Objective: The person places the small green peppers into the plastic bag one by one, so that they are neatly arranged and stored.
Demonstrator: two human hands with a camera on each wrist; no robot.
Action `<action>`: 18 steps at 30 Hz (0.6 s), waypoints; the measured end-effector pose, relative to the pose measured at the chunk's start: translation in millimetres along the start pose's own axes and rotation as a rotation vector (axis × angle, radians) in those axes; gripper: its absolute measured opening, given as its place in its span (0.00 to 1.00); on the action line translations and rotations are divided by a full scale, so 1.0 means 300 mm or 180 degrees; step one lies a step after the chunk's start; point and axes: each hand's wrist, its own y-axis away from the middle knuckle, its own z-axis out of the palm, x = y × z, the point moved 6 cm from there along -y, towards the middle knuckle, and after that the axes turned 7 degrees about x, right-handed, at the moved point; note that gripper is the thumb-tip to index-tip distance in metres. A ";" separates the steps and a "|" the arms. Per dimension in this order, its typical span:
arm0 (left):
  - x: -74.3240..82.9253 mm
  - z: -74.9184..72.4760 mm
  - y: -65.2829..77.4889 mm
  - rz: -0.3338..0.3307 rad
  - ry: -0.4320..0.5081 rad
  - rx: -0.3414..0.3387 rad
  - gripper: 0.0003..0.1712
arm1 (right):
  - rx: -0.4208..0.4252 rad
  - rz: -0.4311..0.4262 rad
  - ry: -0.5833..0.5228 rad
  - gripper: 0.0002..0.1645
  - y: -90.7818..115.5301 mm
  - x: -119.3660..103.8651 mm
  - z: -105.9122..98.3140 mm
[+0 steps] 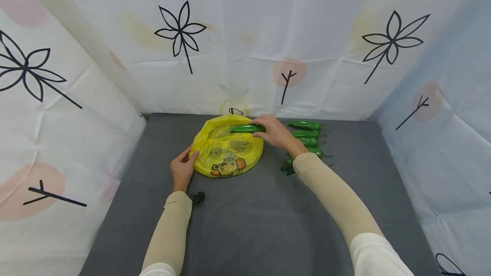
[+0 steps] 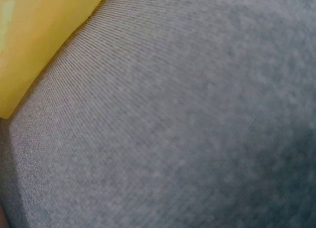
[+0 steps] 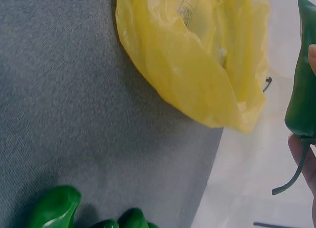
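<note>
Green, glossy chili pepper [image 1: 245,128], stem [image 3: 299,166] curved; long axis left-right, tip leftward. We see right-hand grip [image 1: 273,131] pinching it, left-hand grip [image 1: 182,170] pinching yellow plastic bag [image 1: 250,154].

A dark grey tabletop [image 1: 245,229] bears a yellow plastic bag [image 1: 226,148] beside several green peppers [image 1: 305,134].

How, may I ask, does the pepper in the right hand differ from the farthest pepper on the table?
The held pepper is raised in the right hand, while the farthest pepper lies on the table. In the head view, the held pepper overlaps the yellow bag; the farthest pepper is to the bag's right. Both are green, glossy and stemmed.
</note>
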 end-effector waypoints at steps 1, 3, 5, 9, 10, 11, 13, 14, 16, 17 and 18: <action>-0.001 0.000 0.000 0.0003 -0.0014 0.0011 0.29 | -0.0011 -0.0003 0.0000 0.27 -0.007 -0.001 0.008; 0.000 0.000 0.001 0.0018 -0.0021 0.0030 0.29 | -0.0015 -0.0007 -0.0005 0.27 -0.021 -0.002 0.022; -0.001 0.000 0.000 0.0029 -0.0023 0.0043 0.28 | -0.0022 -0.0011 -0.0001 0.27 -0.034 -0.001 0.038; -0.006 0.006 -0.003 0.0034 0.0007 0.0042 0.27 | -0.0086 -0.0020 0.0027 0.27 -0.060 -0.005 0.070; -0.006 0.008 -0.003 0.0037 0.0019 0.0038 0.26 | -0.0108 -0.0012 0.0023 0.27 -0.067 -0.006 0.078; -0.005 0.009 -0.004 0.0040 0.0029 0.0034 0.26 | -0.0130 -0.0001 0.0036 0.27 -0.074 -0.008 0.087; -0.001 0.010 -0.003 0.0035 0.0055 0.0015 0.26 | -0.0177 0.0031 0.0030 0.27 -0.087 -0.011 0.105; 0.000 0.010 -0.002 0.0029 0.0066 0.0011 0.26 | -0.0196 0.0044 0.0025 0.27 -0.093 -0.013 0.113; -0.001 0.008 -0.001 0.0014 0.0047 0.0013 0.26 | -0.0227 0.0061 0.0011 0.27 -0.106 -0.019 0.130; -0.002 0.008 -0.001 0.0002 0.0046 0.0010 0.26 | -0.0240 0.0070 0.0019 0.27 -0.111 -0.021 0.138; -0.003 0.008 -0.001 -0.0010 0.0032 0.0009 0.26 | -0.0244 0.0083 0.0016 0.27 -0.117 -0.023 0.146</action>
